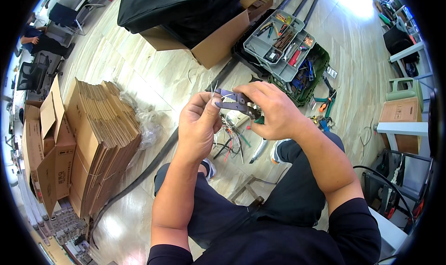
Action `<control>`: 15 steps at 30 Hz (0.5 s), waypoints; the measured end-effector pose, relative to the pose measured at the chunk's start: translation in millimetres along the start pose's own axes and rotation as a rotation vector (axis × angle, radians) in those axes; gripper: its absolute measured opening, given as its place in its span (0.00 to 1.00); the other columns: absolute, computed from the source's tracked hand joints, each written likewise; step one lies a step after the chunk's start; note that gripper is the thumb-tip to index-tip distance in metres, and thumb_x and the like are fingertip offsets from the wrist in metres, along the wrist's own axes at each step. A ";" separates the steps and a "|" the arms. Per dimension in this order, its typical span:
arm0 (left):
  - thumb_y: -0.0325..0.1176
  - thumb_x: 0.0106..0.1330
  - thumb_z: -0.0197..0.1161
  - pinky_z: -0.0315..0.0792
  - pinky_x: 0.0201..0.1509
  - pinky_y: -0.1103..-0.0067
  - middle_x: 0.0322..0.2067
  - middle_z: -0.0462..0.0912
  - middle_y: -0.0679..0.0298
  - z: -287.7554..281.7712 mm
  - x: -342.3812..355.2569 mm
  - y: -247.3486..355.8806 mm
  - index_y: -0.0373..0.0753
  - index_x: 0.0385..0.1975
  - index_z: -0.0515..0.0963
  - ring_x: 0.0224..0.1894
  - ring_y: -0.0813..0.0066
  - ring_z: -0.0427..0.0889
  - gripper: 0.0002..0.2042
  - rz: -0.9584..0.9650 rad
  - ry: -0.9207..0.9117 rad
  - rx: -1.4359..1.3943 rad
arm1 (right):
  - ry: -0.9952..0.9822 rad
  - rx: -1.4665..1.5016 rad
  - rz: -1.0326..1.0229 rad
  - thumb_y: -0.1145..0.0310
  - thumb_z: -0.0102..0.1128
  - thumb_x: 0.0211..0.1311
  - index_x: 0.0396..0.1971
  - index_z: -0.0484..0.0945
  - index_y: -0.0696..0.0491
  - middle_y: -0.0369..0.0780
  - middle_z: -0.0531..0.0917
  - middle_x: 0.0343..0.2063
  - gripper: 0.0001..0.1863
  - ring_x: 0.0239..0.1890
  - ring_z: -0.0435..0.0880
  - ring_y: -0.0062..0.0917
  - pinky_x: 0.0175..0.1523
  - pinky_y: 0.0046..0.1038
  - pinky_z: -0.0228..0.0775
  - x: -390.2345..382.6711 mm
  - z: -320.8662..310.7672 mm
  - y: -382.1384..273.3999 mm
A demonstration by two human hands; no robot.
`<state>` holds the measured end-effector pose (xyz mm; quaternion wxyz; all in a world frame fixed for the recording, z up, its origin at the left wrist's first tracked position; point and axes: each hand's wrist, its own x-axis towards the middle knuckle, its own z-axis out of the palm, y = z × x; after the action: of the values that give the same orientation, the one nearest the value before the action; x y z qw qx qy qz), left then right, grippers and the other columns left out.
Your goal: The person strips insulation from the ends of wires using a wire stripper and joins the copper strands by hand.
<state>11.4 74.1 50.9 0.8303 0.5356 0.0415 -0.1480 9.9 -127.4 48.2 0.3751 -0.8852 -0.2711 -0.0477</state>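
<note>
My left hand (197,123) is closed, with thumb and forefinger pinching thin white wires (213,89) whose ends stick up past the fingertips. Around a wire stripper (236,102) with dark jaws, my right hand (275,109) is wrapped; a bit of green handle shows under its fingers. The tool's jaws reach left to my left fingertips, by the wires. Whether they bite on a wire I cannot tell. On the floor beneath the hands lies a tangle of coloured wire pieces (240,136).
Ahead, a green toolbox with grey trays (278,66) holds many hand tools; pliers (331,98) lie beside it. A cardboard box (223,39) bears a black bag (165,7). Flattened cartons (104,135) stand left, near a long black strip (162,151). Another person (39,41) sits far left.
</note>
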 end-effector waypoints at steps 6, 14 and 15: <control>0.36 0.66 0.63 0.53 0.19 0.87 0.19 0.68 0.74 1.0 -1.7 0.7 0.37 0.36 0.73 0.16 0.88 0.58 0.10 -0.013 -0.010 -0.010 | -0.003 -0.013 0.002 0.71 0.65 0.37 0.54 0.70 0.52 0.44 0.77 0.42 0.35 0.46 0.75 0.40 0.51 0.36 0.67 -0.1 -0.5 -0.4; 0.36 0.66 0.64 0.52 0.19 0.87 0.18 0.66 0.75 2.1 -2.7 1.0 0.38 0.35 0.72 0.16 0.89 0.57 0.10 -0.017 0.001 -0.003 | 0.011 -0.003 -0.009 0.71 0.65 0.37 0.54 0.70 0.52 0.43 0.77 0.42 0.36 0.46 0.75 0.40 0.51 0.36 0.67 -0.8 -0.4 -0.6; 0.36 0.66 0.64 0.52 0.19 0.87 0.17 0.66 0.76 3.0 -2.8 0.8 0.38 0.35 0.72 0.16 0.89 0.57 0.10 -0.016 0.001 -0.030 | 0.012 -0.001 -0.010 0.71 0.65 0.37 0.54 0.70 0.52 0.43 0.77 0.42 0.36 0.46 0.75 0.40 0.51 0.36 0.67 -0.7 -0.5 -0.7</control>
<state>8.7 72.3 53.5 0.8370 0.5229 0.0484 -0.1538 8.9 -127.6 48.8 0.3761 -0.8836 -0.2735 -0.0552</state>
